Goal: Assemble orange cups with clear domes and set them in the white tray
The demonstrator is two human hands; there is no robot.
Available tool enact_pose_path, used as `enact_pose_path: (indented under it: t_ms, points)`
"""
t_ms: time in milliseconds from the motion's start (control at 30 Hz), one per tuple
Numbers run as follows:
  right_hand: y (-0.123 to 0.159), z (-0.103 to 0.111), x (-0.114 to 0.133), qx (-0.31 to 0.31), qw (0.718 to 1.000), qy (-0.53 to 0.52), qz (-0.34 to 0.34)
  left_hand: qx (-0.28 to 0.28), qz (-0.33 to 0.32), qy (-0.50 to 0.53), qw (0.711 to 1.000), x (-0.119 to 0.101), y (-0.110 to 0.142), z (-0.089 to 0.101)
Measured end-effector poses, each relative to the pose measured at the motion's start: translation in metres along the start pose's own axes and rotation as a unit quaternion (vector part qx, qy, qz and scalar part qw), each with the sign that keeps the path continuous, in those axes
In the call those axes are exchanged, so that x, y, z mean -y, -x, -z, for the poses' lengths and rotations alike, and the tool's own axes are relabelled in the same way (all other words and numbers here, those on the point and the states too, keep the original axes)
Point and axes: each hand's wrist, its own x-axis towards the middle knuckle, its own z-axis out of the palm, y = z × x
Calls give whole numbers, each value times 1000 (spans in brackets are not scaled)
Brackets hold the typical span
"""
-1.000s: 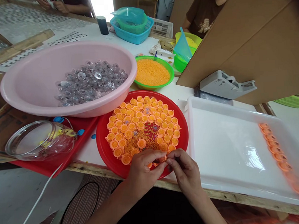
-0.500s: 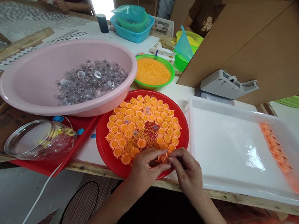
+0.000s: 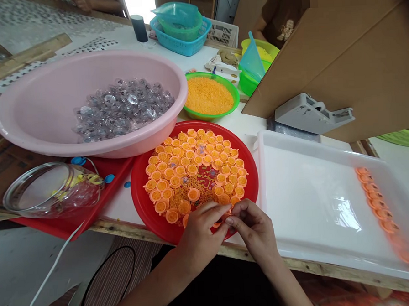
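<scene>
My left hand (image 3: 200,237) and my right hand (image 3: 254,230) meet over the near rim of a red plate (image 3: 142,206). Both pinch a small orange cup (image 3: 224,213) between their fingertips. The plate holds several orange cups (image 3: 188,167) filled with orange beads, with loose beads in its middle. To the right lies a white tray (image 3: 313,197) with a row of orange cups (image 3: 378,203) along its far right side.
A pink basin (image 3: 51,115) of clear capsules sits at the left, a green bowl of orange beads (image 3: 208,95) behind the plate. A glass jar (image 3: 52,190) lies on a red tray. A cardboard box (image 3: 357,58) and other people stand behind.
Both hands stay pinched together at the plate's near rim and have shifted slightly up toward the cups. The view has tilted a little.
</scene>
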Motion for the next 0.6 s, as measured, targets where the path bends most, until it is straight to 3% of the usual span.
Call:
enact_pose_path:
  t_ms: [167,267,400,600]
  points:
    - [0,-2,1,6,1000,-18,-9,23,-28,-17,999,0,5,-1]
    - [0,0,5,17,999,-32,-12,17,58,54,997,1,1,2]
    - [-1,4,8,44,999,-22,10,36,205,185,960,-3,-5,11]
    - [1,5,4,9,993,86,81,32,265,224,938,-3,-6,12]
